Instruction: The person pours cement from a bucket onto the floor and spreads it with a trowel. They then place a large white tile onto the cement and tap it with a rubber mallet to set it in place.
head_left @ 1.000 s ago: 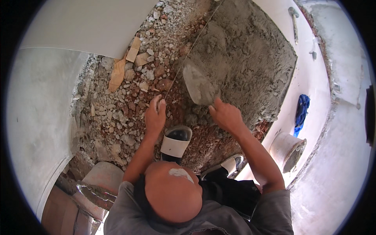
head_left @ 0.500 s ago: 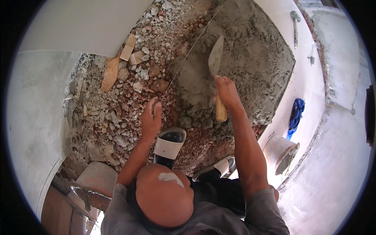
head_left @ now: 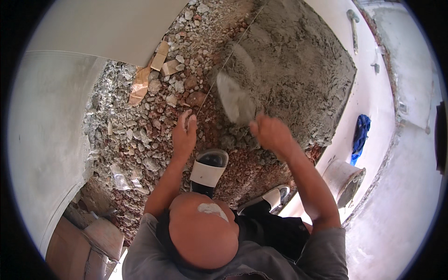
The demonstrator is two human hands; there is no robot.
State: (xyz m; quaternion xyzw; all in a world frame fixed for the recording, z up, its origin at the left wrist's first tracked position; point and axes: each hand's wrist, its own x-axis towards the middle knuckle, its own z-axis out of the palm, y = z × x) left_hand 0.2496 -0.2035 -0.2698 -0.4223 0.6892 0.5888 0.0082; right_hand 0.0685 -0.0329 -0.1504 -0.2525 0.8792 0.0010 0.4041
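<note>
From my remote seat I view a grey mortar bed (head_left: 298,70) beside rubble (head_left: 151,126). Over the bed's left edge, toward its near corner, the blurred trowel (head_left: 232,98) slants far-left, its long axis leading away from the nearer right hand (head_left: 274,134), whose fingers grip its hidden handle. The left hand (head_left: 185,133), above the rubble, has parted, bent fingers near a straight string (head_left: 227,60); contact I cannot tell.

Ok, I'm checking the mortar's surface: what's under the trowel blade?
Grey mortar shows beyond and right of the blurred trowel blade; what lies directly beneath is hidden by it.
</note>
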